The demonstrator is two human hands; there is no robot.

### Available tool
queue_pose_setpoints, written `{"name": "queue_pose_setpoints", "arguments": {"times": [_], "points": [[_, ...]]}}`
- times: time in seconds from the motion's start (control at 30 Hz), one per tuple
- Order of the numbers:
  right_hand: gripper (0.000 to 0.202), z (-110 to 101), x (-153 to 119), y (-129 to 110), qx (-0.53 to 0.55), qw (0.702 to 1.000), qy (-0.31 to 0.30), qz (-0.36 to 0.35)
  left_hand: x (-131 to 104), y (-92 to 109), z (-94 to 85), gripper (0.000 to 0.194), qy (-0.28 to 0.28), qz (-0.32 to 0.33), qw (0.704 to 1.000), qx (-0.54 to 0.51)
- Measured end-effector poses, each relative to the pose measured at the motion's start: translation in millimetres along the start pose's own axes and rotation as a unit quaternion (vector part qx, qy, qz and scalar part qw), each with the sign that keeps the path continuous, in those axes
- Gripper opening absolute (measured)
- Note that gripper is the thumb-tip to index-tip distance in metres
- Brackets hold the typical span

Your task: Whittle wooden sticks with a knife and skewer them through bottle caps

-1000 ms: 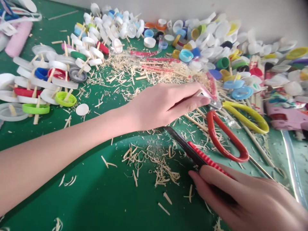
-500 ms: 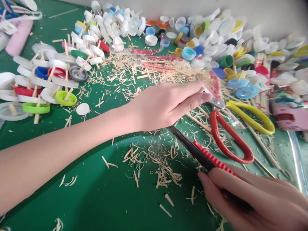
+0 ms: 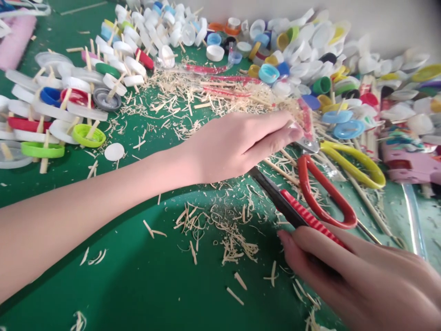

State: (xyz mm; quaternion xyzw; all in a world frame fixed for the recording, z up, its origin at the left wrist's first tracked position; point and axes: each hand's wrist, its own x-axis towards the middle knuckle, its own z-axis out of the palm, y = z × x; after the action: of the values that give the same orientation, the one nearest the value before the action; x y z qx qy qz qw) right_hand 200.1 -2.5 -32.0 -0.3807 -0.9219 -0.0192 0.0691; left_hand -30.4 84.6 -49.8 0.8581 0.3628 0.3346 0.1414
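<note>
Red and black, the utility knife (image 3: 303, 213) sat in the right hand (image 3: 361, 273), its fingers wrapped round the handle and its thumb along the side, presumably for control. It slanted across the worktop (image 3: 144, 280), its front end hidden behind the left hand (image 3: 225, 149), so what the blade touched could not be seen. That hand reached across with its thumb close along the forefinger — whether they were pinching anything, I could not tell. Just beyond its fingertips lay the scissors (image 3: 305, 181), handles apart, probably left there for easy reach. Wood shavings (image 3: 239, 250) littered the middle, while stick-skewered bottle caps (image 3: 43, 149) stood bunched to the left, seemingly to leave working room.

Half a second earlier, the knife had met the left hand's outline nearer the wrist — now it met it nearer the thumb, closer to the scissors.
</note>
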Motion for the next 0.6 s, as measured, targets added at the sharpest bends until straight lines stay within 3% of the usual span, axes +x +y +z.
{"name": "queue_pose_setpoints", "arguments": {"times": [0.1,0.3,0.6], "points": [[0.022,-2,0,0,-0.004,0.999,-0.024,-0.021,0,-1,0.6,0.05,0.003,0.001,1.0,0.006],[0.02,-5,1,-4,-0.004,0.999,-0.038,-0.013,-1,-2,1.1,0.042,0.008,0.005,1.0,-0.005],[0.025,-7,19,-9,0.038,0.999,-0.028,-0.009,-1,0,0.2,0.04,0.004,-0.007,1.0,-0.001]]}}
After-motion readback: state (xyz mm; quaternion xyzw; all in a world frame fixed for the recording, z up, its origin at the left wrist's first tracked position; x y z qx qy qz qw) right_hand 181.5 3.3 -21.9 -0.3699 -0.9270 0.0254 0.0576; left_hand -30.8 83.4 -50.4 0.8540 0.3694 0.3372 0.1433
